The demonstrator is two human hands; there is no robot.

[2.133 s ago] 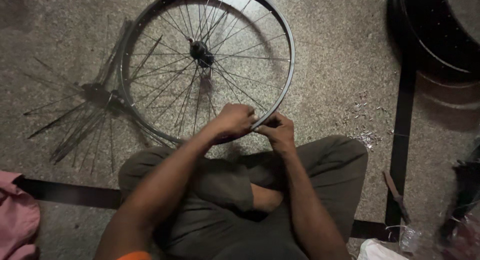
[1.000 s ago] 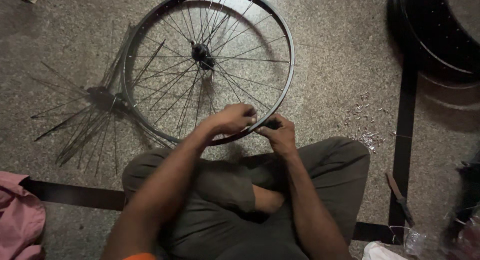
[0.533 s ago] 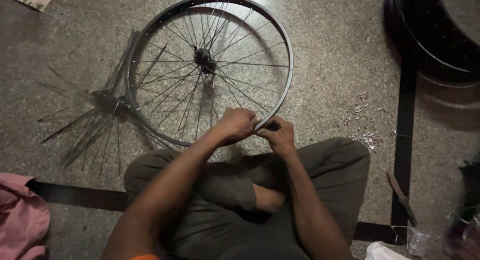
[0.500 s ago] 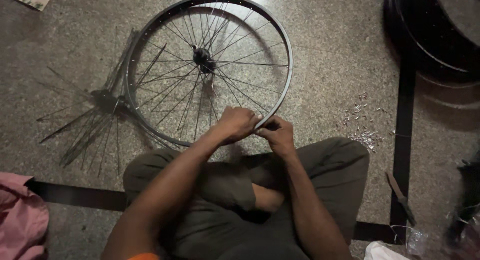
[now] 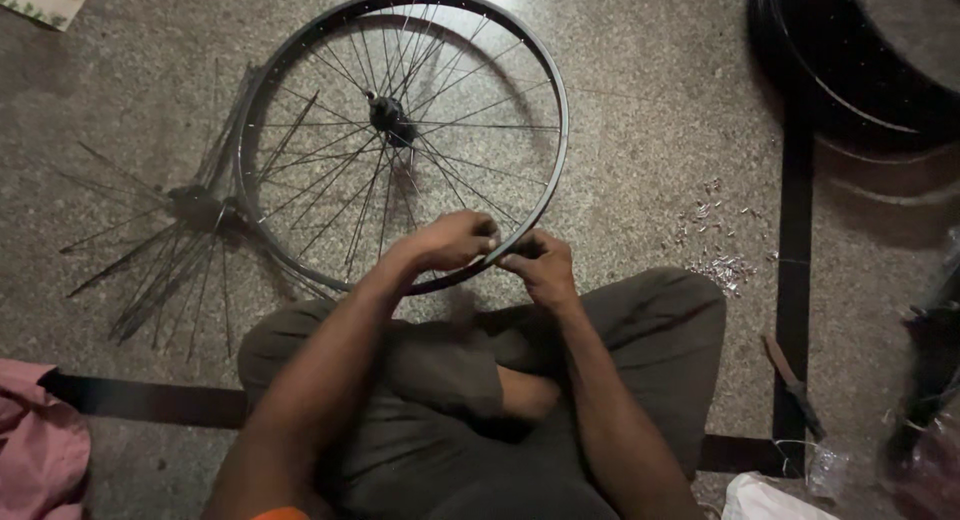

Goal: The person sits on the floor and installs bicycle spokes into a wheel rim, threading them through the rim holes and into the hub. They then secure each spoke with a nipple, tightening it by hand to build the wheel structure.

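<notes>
Now left hand (image 5: 452, 242) and right hand (image 5: 541, 267) both pinching near edge of spoked wheel rim (image 5: 553, 170).

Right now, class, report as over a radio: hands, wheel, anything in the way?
Both hands, left and right, pinch the rim at its near edge. Wheel tilted on the floor. Loose spokes lie left, apart.

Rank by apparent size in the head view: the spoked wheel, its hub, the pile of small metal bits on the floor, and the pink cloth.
1. spoked wheel, by far the largest.
2. pink cloth, though cut off by the frame edge, so unsure.
3. pile of small metal bits.
4. hub, smallest.
</notes>
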